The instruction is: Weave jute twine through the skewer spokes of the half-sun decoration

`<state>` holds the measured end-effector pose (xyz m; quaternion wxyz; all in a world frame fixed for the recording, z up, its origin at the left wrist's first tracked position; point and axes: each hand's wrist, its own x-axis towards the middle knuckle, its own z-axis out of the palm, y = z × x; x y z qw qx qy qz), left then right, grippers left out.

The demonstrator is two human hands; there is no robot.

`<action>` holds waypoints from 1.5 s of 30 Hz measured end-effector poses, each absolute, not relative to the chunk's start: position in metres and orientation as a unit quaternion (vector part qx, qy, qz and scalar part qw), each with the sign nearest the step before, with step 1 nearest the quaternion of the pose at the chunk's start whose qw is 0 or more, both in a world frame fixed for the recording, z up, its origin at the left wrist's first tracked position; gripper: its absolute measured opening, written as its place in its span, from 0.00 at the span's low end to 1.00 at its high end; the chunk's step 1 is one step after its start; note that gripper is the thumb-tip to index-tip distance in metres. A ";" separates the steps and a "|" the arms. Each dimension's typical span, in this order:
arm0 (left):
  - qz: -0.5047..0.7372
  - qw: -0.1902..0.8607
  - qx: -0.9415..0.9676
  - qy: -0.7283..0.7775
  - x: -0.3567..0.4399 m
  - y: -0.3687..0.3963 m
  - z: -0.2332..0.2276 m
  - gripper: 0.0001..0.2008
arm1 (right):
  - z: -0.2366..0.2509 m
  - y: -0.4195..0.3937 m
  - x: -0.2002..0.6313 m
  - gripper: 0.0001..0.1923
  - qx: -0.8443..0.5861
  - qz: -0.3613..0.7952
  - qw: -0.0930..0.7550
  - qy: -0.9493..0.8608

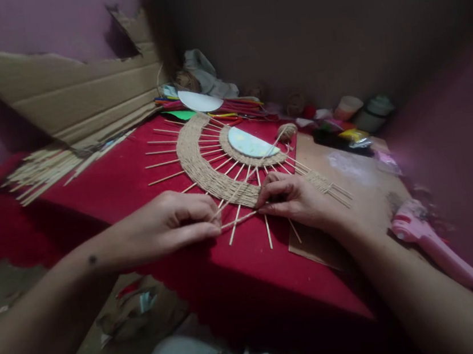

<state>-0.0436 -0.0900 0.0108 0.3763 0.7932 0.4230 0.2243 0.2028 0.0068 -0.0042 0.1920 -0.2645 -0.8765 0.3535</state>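
While both hands work the lower edge of the woven twine fan, left hand has fingers pinched narrow on a twine strand, just left of a skewer spoke. Right hand fingertips press the weave edge flat onto the red cloth; grip there hard to tell. Judgement: keep strand taut, alternate over/under each spoke, pack rows tight. Twine ball beyond right fingers; pink glue gun far right.
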 end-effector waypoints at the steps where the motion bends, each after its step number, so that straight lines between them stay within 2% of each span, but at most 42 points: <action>1: 0.235 0.354 0.803 0.419 -0.041 -0.096 0.009 0.10 | -0.004 0.006 0.203 0.01 -0.264 0.350 0.188 -0.879; 5: 0.262 0.283 0.831 0.401 -0.028 -0.118 -0.002 0.10 | -0.001 0.004 0.202 0.01 -0.253 0.354 0.184 -0.881; 9: 0.256 0.188 0.859 0.402 -0.018 -0.128 -0.011 0.10 | 0.004 0.000 0.200 0.07 -0.256 0.334 0.164 -0.892; 16: 0.248 0.101 0.867 0.420 -0.012 -0.133 -0.018 0.10 | -0.003 -0.010 0.193 0.15 -0.189 0.058 0.114 -0.974; 20: 0.243 0.081 0.862 0.438 -0.014 -0.135 -0.019 0.10 | 0.002 -0.016 0.187 0.14 -0.152 -0.067 0.033 -0.986; 26: 0.233 0.064 0.878 0.412 -0.013 -0.137 -0.016 0.10 | 0.017 -0.024 0.176 0.10 -0.118 -0.172 -0.060 -0.976; 30: 0.226 0.063 0.885 0.402 -0.013 -0.139 -0.014 0.11 | 0.013 -0.021 0.173 0.10 -0.096 -0.206 -0.051 -0.972; 34: 0.242 0.062 0.868 0.429 -0.017 -0.141 -0.017 0.11 | 0.004 -0.017 0.176 0.11 -0.102 -0.219 -0.004 -0.970; 39: 0.261 -0.002 0.838 0.480 -0.023 -0.141 -0.021 0.11 | 0.002 -0.015 0.179 0.12 -0.113 -0.176 0.016 -0.978; 42: 0.243 -0.022 0.828 0.505 -0.028 -0.132 -0.016 0.13 | -0.001 -0.014 0.181 0.13 -0.142 -0.110 0.056 -0.982; 45: 0.244 -0.017 0.816 0.524 -0.033 -0.113 -0.011 0.14 | -0.007 -0.010 0.184 0.13 -0.195 0.025 0.149 -0.969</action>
